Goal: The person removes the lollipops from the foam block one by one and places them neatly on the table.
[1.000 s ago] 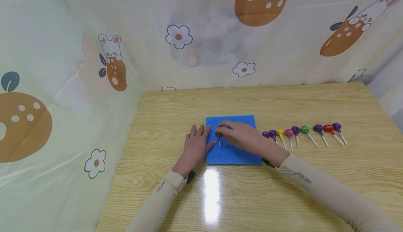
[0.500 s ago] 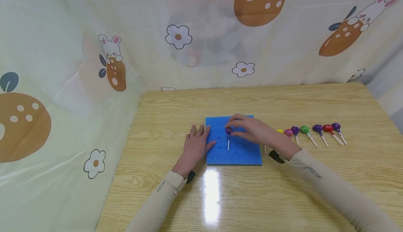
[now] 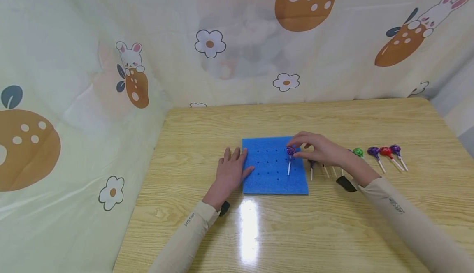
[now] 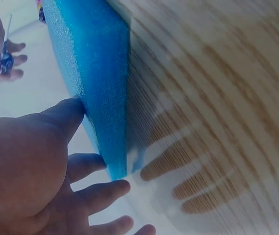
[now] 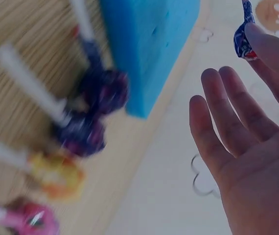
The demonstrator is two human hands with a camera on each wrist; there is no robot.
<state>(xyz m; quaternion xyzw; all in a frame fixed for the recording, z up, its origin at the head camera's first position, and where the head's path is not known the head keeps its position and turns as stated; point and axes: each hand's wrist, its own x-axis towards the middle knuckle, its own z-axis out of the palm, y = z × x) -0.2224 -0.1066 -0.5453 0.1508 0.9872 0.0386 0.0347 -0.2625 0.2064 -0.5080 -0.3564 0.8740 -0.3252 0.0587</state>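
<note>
In the head view my right hand (image 3: 322,149) pinches a purple-wrapped lollipop (image 3: 290,151) by its head, over the right side of a blue foam block (image 3: 272,184). The lollipop's white stick hangs downward. In the right wrist view the thumb and index finger hold its dark wrapped head (image 5: 244,43), while the other fingers are spread. Rows of small holes mark the foam's top. My left hand (image 3: 229,172) lies flat at the block's left edge, fingers straight. Its thumb (image 4: 71,115) touches the foam's edge in the left wrist view.
Right of the foam several lollipops lie in a row on the wooden table (image 3: 281,232), including a green one (image 3: 358,152) and a red one (image 3: 386,151). My right forearm partly covers the row. A patterned curtain (image 3: 244,67) hangs behind the table.
My right hand has moved to the right across the foam with the purple lollipop, uncovering more holes and covering more of the row. My left hand has stayed in place.
</note>
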